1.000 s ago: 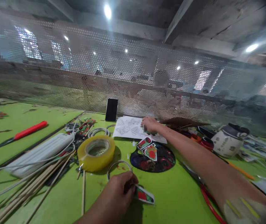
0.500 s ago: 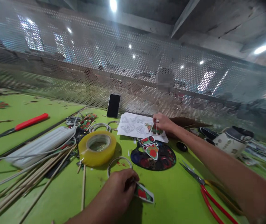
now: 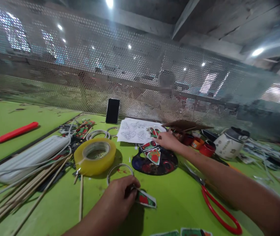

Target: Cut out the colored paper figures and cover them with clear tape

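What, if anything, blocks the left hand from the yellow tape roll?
Likely yes: tape roll lies close beyond the left hand, only a wire ring between, though the hand pinches a cutout.

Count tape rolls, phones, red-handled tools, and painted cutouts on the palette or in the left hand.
tape roll: 1
phone: 1
red-handled tools: 2 (knife, scissors)
painted cutouts: 3 (2 on palette, 1 in left hand)
Total: 7
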Demonstrator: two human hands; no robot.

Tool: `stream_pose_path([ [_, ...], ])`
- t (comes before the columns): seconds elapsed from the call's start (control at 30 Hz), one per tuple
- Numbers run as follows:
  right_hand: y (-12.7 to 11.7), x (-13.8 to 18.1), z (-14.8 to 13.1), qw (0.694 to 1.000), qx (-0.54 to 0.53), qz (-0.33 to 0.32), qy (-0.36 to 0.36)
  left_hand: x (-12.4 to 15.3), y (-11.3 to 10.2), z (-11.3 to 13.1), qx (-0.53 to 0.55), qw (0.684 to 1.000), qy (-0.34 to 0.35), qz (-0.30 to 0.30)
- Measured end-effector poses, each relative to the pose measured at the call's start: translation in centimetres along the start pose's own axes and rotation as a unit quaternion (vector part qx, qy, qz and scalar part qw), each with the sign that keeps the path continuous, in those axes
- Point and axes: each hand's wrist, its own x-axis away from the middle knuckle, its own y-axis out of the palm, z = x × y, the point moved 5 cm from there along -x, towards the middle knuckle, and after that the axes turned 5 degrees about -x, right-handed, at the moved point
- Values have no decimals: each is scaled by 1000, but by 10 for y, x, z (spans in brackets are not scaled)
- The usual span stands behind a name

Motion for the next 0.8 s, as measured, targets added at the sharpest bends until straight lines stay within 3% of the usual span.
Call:
stream_pose_path([
  [0.13, 24, 23, 10, 995, -68, -35, 66, 0, 0, 0, 4, 1000, 8, 6],
  [0.27, 32, 29, 13, 980, -166, -49, 100, 0, 0, 0, 29, 999, 7, 22],
  [0.37, 28, 32, 15, 960, -250, -54, 110, -2, 1, -1, 124, 992, -24, 15],
  [0.53, 16, 41, 25, 907, -390, -58, 146, -6, 2, -2, 303, 951, -68, -4],
  [0.67, 16, 49, 33, 862, -465, -39, 196, -8, 5, -3, 355, 931, -81, -7],
  [0.8, 13, 48, 40, 837, -498, 28, 224, -8, 6, -3, 375, 924, -79, -9],
])
